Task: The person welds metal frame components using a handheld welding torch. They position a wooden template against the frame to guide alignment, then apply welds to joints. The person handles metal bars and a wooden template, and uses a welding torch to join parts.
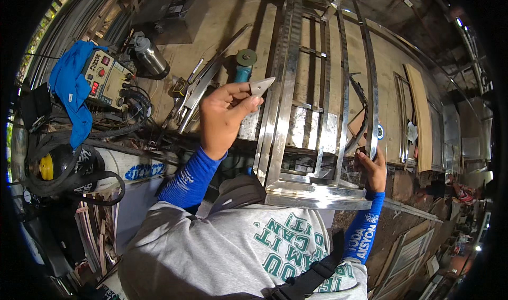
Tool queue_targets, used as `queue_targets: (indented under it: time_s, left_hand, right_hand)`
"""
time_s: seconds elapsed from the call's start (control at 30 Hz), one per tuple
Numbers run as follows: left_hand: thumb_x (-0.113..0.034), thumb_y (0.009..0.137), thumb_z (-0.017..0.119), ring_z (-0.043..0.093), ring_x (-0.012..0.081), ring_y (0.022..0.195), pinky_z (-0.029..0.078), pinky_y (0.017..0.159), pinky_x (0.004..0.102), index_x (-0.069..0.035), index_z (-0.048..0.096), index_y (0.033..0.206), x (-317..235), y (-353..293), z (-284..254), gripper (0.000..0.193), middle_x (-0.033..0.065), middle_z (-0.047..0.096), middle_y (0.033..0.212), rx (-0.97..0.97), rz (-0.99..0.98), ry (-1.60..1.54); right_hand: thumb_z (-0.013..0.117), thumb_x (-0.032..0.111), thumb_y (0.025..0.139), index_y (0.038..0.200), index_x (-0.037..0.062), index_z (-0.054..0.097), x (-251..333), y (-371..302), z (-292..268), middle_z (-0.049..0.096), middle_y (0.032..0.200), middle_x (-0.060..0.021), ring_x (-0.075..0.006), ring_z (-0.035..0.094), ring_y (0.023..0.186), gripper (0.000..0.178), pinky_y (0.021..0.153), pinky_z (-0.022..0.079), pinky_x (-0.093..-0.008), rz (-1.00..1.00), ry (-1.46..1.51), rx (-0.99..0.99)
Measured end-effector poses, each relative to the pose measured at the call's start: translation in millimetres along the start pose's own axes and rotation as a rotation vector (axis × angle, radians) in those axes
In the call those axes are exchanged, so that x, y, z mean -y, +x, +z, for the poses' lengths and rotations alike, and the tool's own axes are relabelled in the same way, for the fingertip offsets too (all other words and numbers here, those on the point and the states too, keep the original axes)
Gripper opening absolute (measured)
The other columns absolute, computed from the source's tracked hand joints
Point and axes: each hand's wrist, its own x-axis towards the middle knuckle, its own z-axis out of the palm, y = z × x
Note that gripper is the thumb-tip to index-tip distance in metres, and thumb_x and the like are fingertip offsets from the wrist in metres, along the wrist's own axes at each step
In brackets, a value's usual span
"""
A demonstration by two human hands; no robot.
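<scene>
My left hand [225, 115] is raised over the workbench and pinches a small flat triangular piece of shiny metal [261, 86] between thumb and fingers. The piece sits just left of a long stainless-steel ladder-like frame [296, 104] that lies on the wooden bench and runs away from me. My right hand [373, 167] grips the frame's right rail near its close end. Both forearms wear blue sleeves. The frame's near end [312, 194] rests against my grey shirt.
A welding machine [106, 78] with a blue cloth [71, 88] and coiled black cables [79, 178] stands at left. A metal flask [151, 56], an angle grinder [244, 64] and loose metal strips [198, 91] lie on the wooden bench [222, 19]. A wooden plank [420, 115] lies at right.
</scene>
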Motion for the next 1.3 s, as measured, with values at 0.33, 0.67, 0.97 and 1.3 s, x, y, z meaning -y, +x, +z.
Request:
queue_targets:
  time_s: [0.33, 0.67, 0.97, 1.3]
  left_hand:
    - [0.003, 0.07, 0.086, 0.07, 0.0275, 0.106, 0.064, 0.086, 0.0411, -0.004, 0.076, 0.095, -35, 5, 21, 0.027, 0.0071, 0.068, 0.103, 0.263, 1.127, 0.425]
    - [-0.004, 0.073, 0.085, 0.067, 0.0243, 0.105, 0.06, 0.082, 0.0358, -0.009, 0.077, 0.099, -48, 1, 27, 0.028, 0.0055, 0.069, 0.109, 0.382, 1.082, 0.464]
    - [-0.003, 0.072, 0.086, 0.063, 0.0222, 0.102, 0.059, 0.083, 0.035, -0.012, 0.076, 0.104, -44, -2, 28, 0.034, 0.0045, 0.069, 0.112, 0.373, 1.101, 0.484]
    - [-0.004, 0.073, 0.086, 0.064, 0.0213, 0.098, 0.059, 0.083, 0.0353, -0.014, 0.075, 0.104, -45, -5, 30, 0.034, 0.0033, 0.069, 0.109, 0.383, 1.073, 0.449]
  right_hand:
    - [0.073, 0.004, 0.094, 0.138, 0.0015, 0.054, 14, 2, 5, 0.069, 0.095, -0.0058, -0.0146, 0.066, 0.079, 0.048, 0.068, 0.053, -0.0295, 0.009, 0.056, 0.035]
    - [0.072, 0.003, 0.094, 0.143, 0.0006, 0.051, 15, 1, 2, 0.069, 0.096, -0.0066, -0.0139, 0.065, 0.08, 0.053, 0.068, 0.053, -0.0279, 0.008, 0.053, 0.061]
    - [0.072, 0.004, 0.094, 0.143, 0.0002, 0.051, 14, 2, 3, 0.069, 0.096, -0.0062, -0.0142, 0.065, 0.078, 0.053, 0.067, 0.053, -0.0286, -0.01, 0.055, 0.048]
    - [0.074, 0.005, 0.094, 0.14, 0.001, 0.052, 11, 2, -4, 0.071, 0.101, -0.0072, -0.0152, 0.068, 0.083, 0.052, 0.071, 0.055, -0.0292, 0.009, 0.063, 0.068]
